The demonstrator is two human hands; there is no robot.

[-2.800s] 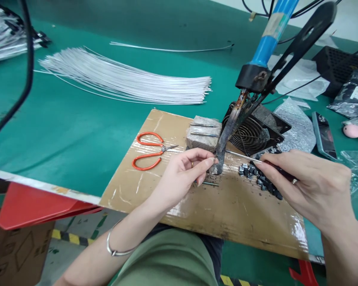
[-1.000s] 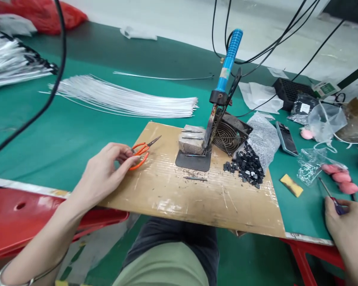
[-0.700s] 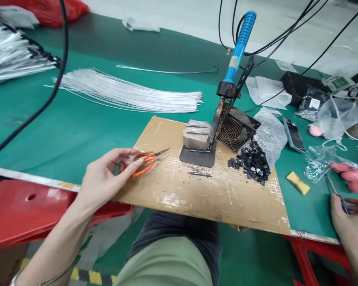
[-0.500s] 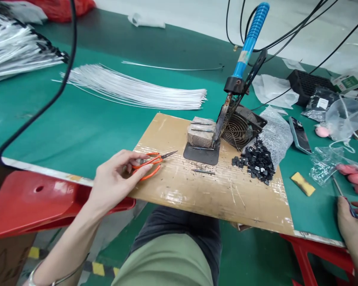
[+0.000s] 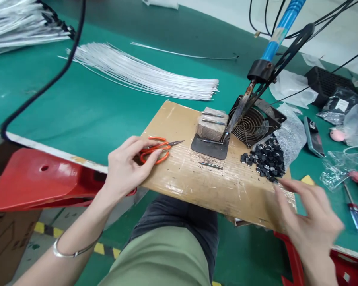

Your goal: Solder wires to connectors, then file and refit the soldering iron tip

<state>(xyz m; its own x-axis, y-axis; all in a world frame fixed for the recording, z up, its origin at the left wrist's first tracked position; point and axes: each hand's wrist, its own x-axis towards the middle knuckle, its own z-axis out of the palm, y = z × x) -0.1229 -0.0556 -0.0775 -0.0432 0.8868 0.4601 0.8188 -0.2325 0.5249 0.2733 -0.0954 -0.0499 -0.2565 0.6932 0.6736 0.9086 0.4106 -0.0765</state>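
Note:
My left hand (image 5: 131, 163) is closed around the orange handles of a small pair of scissors (image 5: 158, 150). The scissors rest at the left side of the cardboard sheet (image 5: 179, 186), blades pointing right. My right hand (image 5: 312, 216), slightly blurred, hovers over the cardboard's right edge with fingers apart and nothing in them. Just beyond its fingertips lies a pile of small black pieces (image 5: 268, 159). A screwdriver (image 5: 357, 216) with a clear blue-and-red handle lies on the table to its right. Between the hands, a thin metal rod (image 5: 211, 165) lies on the cardboard.
A blue-handled soldering iron (image 5: 279, 37) leans over a stone block (image 5: 211, 124) on a dark plate (image 5: 207, 150). Behind stands a fan (image 5: 249, 125). White cable strands (image 5: 155, 75) lie across the green table. A black cable (image 5: 52, 91) hangs at left; a phone (image 5: 314, 137) lies right.
My right hand has let go of the screwdriver and moved left over the cardboard. My left hand stays at the scissors. The view has shifted slightly.

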